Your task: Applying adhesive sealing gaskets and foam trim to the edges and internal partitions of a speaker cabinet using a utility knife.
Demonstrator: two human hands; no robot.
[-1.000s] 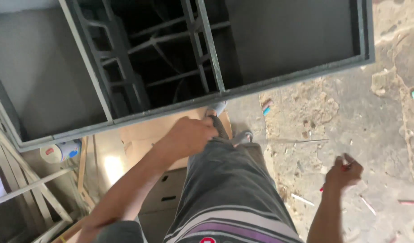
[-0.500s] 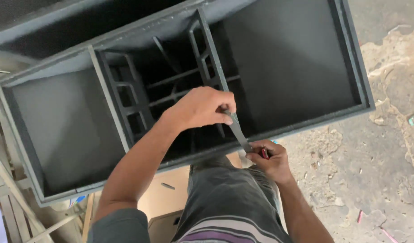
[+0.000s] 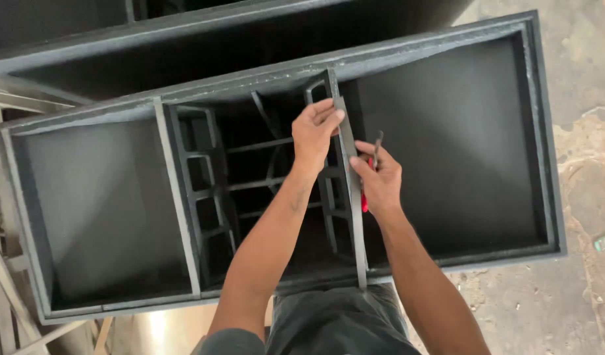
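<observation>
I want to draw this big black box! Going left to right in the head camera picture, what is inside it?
Left empty compartment → left divider → middle braced section → left hand → thin dark strip → right hand → right empty compartment

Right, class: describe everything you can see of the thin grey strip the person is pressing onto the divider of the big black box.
The grey strip is long, narrow and flat, seemingly foam or rubber. It lies along the top edge of the right-hand divider of the black box, running from near the far wall towards the near rim. The left hand presses its far end with the fingertips; the right hand, also holding a red-handled tool, pinches it further down. Its near part looks already seated.
</observation>
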